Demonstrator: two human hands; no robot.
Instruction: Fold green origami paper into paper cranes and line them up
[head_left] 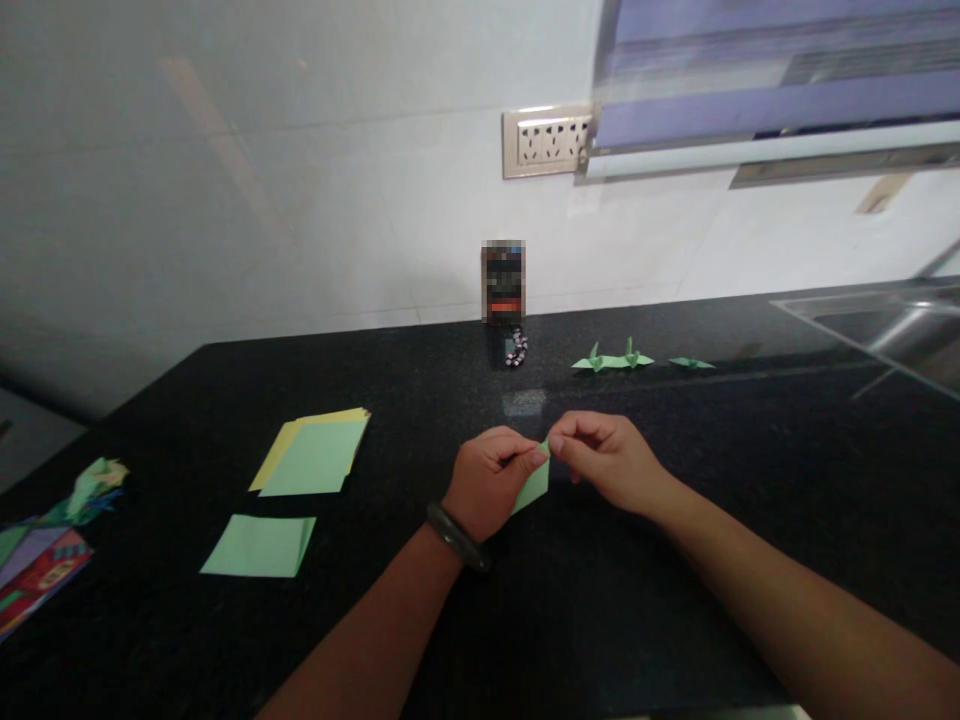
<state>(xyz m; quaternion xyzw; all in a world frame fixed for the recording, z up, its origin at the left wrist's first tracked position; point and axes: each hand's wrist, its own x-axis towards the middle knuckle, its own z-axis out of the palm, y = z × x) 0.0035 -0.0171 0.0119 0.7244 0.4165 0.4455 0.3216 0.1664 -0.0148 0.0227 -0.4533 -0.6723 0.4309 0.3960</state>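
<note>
A small piece of folded green paper [534, 486] is held between my two hands above the dark countertop. My left hand [495, 478], with a dark bangle on its wrist, pinches the paper with the thumb on top and covers much of it. The thumb and fingertips of my right hand [604, 455] are closed on the paper's upper tip. Off to the left lie a single green sheet [259, 546] with a raised right edge and a stack of green and yellow paper [315, 455]. Several small folded green paper cranes [615, 361] stand in a row at the back right.
At the back, a phone-like object [504, 282], blurred out, leans on the wall beside a beaded string [517, 347]. A colourful packet [46, 575] and crumpled paper [96, 488] lie far left. A metal sink [892, 330] is set in the counter [420, 380] at right.
</note>
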